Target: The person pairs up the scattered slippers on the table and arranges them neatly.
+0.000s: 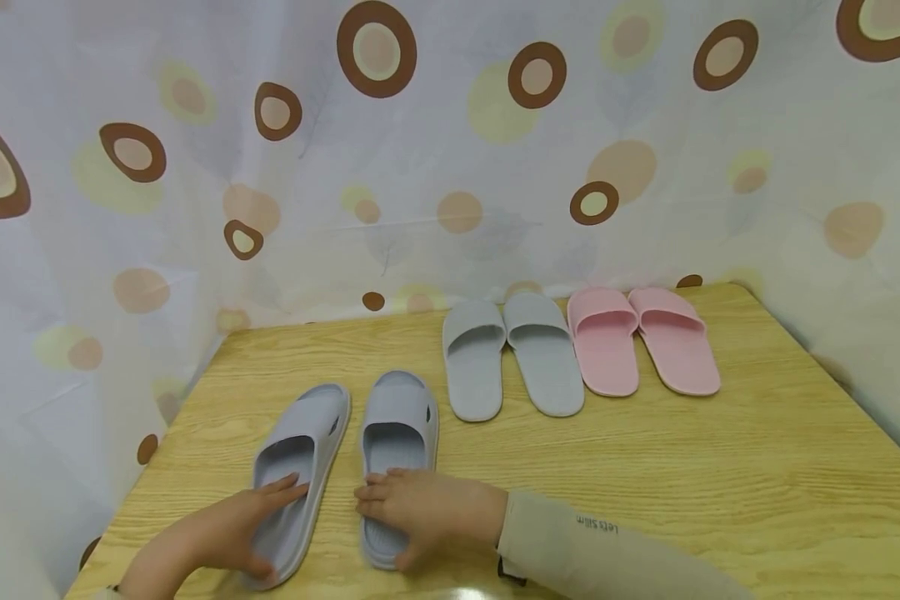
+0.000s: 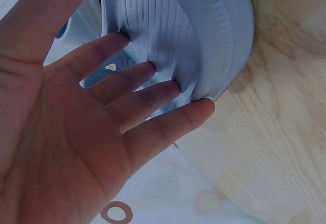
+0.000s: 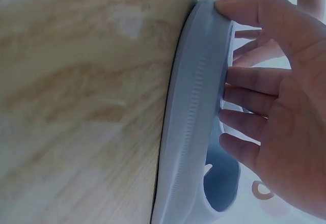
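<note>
Two grey-blue slide slippers lie side by side at the left of the table, toes pointing away. My left hand [image 1: 228, 529] reaches over the left slipper [image 1: 303, 419], which is slanted, with its thumb near the heel. In the left wrist view, its nearly straight fingertips touch the ribbed insole [image 2: 153, 15]. Across the rear half of the right slipper [image 1: 396, 407] lies my right hand [image 1: 431, 508]. The right wrist view shows its thumb touching the heel end of the slipper side [image 3: 196, 91], its fingers extended over the insole.
Behind and to the right stand a light grey slipper pair [image 1: 476, 379] and a pink slipper pair [image 1: 603, 354], close together. The wood-grain table [image 1: 720, 475] meets a patterned curtain [image 1: 435, 150] at the back and sides.
</note>
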